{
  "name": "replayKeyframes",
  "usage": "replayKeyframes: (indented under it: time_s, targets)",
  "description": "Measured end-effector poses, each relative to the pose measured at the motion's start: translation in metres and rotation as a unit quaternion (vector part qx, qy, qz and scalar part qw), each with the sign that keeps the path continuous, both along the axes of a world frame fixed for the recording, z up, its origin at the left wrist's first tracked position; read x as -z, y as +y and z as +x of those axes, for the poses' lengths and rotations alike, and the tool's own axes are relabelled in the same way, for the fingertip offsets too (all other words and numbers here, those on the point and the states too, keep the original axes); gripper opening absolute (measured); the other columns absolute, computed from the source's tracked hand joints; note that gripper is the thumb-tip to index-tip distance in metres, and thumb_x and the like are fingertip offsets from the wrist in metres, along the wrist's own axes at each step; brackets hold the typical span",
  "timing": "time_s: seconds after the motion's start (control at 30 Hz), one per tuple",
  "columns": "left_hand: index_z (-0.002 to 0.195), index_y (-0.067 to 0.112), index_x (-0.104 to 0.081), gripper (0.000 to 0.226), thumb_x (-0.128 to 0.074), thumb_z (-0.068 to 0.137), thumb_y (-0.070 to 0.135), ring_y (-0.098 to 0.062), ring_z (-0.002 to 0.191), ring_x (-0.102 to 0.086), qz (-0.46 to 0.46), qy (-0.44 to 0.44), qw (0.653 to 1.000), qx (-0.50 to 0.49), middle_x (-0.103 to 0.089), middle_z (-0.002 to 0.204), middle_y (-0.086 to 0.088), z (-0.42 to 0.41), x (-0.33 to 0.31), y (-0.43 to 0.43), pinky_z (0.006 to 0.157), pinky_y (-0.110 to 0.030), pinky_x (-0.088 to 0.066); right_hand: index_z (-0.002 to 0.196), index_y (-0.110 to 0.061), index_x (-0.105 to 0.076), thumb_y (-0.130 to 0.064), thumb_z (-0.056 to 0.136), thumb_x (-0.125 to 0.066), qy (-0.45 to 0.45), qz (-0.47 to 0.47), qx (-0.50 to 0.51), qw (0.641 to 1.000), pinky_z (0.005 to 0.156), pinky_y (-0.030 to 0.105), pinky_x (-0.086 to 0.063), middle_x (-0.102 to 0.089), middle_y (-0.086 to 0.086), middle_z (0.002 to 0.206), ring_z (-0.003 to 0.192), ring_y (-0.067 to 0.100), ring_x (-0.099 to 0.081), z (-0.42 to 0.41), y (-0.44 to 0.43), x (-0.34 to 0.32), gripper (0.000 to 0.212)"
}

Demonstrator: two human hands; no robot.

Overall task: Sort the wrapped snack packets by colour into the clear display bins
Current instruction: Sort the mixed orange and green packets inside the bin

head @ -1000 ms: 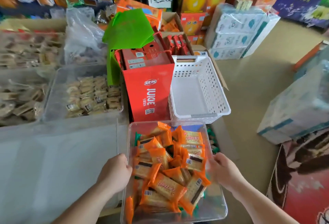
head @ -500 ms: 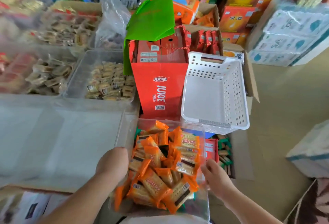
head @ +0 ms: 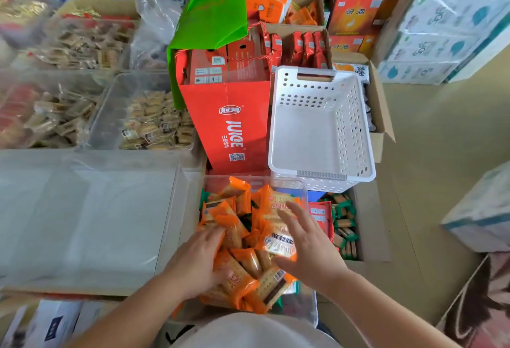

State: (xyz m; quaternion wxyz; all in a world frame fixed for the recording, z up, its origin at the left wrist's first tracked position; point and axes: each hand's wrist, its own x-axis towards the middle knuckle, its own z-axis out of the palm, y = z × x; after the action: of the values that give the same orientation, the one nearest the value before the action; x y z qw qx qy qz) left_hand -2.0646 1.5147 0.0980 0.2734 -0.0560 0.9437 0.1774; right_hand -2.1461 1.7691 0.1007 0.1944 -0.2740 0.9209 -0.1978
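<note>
Two hands: both reach over one small clear plastic bin at the near edge of the display, straight ahead of the person.
Left hand: palm down on the heap in the bin's left half; fingers fairly straight and flat on the wrappers, thumb against one packet at the near side; no packet plainly closed in its grasp.
Right hand: blurred, above the bin's right half, fingers spread wide and straight, holding nothing; whether the palm touches the heap cannot be told.
Orange wrapped snack packets: heaped loosely in the small bin from its far wall to its near wall; a few green wrapper ends show beneath them at the far left corner.
Large clear plastic bin: just left of the small bin, side by side with it.
White perforated plastic basket: beyond the small bin to the right, tilted, resting on an open brown cardboard box.
Red juice carton: upright beyond the small bin, just left of the basket, with a green paper bag at its far end.
Green and red packets: in a lower cardboard box right of the small bin.
Clear bins of beige packets: beyond the large bin, far left.
</note>
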Motion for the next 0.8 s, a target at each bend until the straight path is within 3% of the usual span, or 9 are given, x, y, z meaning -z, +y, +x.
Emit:
replayKeyframes:
  time_s: [0.1, 0.17, 0.23, 0.3, 0.43, 0.53, 0.6, 0.8]
  targets:
    - [0.154, 0.036, -0.008, 0.091, -0.058, 0.085, 0.068, -0.018, 0.147, -0.028, 0.019, -0.011, 0.999, -0.026, -0.021, 0.164, 0.009, 0.006, 0.012, -0.001, 0.118, -0.040, -0.032, 0.157, -0.030, 0.012, -0.060, 0.080, -0.072, -0.033, 0.063, -0.026, 0.997, 0.123, 0.039, -0.010, 0.024, -0.002, 0.164, 0.152, 0.021, 0.019, -0.014, -0.023, 0.005, 0.118]
    - [0.153, 0.039, -0.011, 0.085, -0.055, 0.086, 0.068, -0.017, 0.146, -0.030, 0.030, -0.027, 0.999, -0.017, -0.020, 0.163, 0.010, 0.010, 0.017, -0.005, 0.117, -0.040, -0.033, 0.157, -0.027, 0.017, -0.062, 0.076, -0.075, -0.041, 0.097, -0.017, 0.994, 0.123, 0.043, -0.003, 0.023, 0.006, 0.164, 0.150, 0.027, 0.022, -0.023, -0.035, 0.015, 0.127]
    - [0.154, 0.042, -0.013, 0.082, -0.052, 0.087, 0.068, -0.015, 0.147, -0.026, 0.041, -0.045, 0.998, 0.001, -0.015, 0.164, 0.013, 0.016, 0.020, -0.010, 0.118, -0.039, -0.030, 0.158, -0.020, 0.013, -0.066, 0.072, -0.075, -0.047, 0.121, 0.002, 0.992, 0.123, 0.044, -0.002, 0.010, 0.010, 0.166, 0.153, 0.031, 0.013, -0.028, -0.042, 0.024, 0.131]
    - [0.155, 0.042, -0.012, 0.083, -0.053, 0.087, 0.067, -0.013, 0.147, -0.024, 0.062, -0.045, 0.997, 0.008, -0.013, 0.164, 0.014, 0.021, 0.020, -0.012, 0.119, -0.037, -0.027, 0.158, -0.017, 0.008, -0.071, 0.070, -0.072, -0.035, 0.126, 0.014, 0.991, 0.124, 0.044, -0.012, -0.009, 0.008, 0.164, 0.152, 0.030, -0.004, -0.029, -0.048, 0.026, 0.130]
    - [0.149, 0.046, -0.017, 0.082, -0.061, 0.083, 0.065, -0.013, 0.139, -0.037, 0.119, -0.030, 0.992, -0.023, -0.027, 0.158, 0.015, 0.024, 0.017, -0.017, 0.114, -0.035, -0.036, 0.155, -0.022, -0.012, -0.075, 0.070, -0.063, 0.011, 0.142, 0.007, 0.990, 0.114, 0.041, -0.032, -0.035, 0.000, 0.142, 0.134, 0.027, -0.033, -0.016, -0.052, 0.019, 0.112]
    - [0.147, 0.046, -0.017, 0.083, -0.065, 0.082, 0.065, -0.013, 0.138, -0.040, 0.154, 0.007, 0.986, -0.062, -0.030, 0.157, 0.015, 0.019, 0.017, -0.023, 0.111, -0.035, -0.039, 0.144, -0.032, -0.033, -0.074, 0.070, -0.061, -0.014, 0.171, 0.002, 0.985, 0.108, 0.042, -0.036, -0.042, -0.003, 0.135, 0.127, 0.025, -0.038, 0.001, -0.051, 0.019, 0.089]
    - [0.148, 0.042, -0.017, 0.083, -0.066, 0.084, 0.060, -0.012, 0.141, -0.036, 0.155, 0.059, 0.984, -0.063, -0.027, 0.157, 0.014, 0.011, 0.015, -0.029, 0.111, -0.032, -0.038, 0.144, -0.038, -0.036, -0.072, 0.069, -0.060, -0.060, 0.176, 0.011, 0.982, 0.109, 0.043, -0.036, -0.042, -0.006, 0.138, 0.128, 0.026, -0.038, 0.016, -0.049, 0.020, 0.085]
    - [0.156, 0.042, 0.001, 0.098, -0.065, 0.086, 0.058, -0.023, 0.153, -0.007, 0.113, 0.068, 0.991, 0.001, 0.011, 0.167, 0.007, -0.027, 0.018, -0.038, 0.120, -0.042, -0.023, 0.147, -0.046, -0.033, -0.067, 0.072, -0.065, -0.103, 0.150, 0.063, 0.981, 0.111, 0.039, -0.035, -0.042, -0.013, 0.137, 0.129, 0.021, -0.034, 0.034, -0.047, 0.015, 0.084]
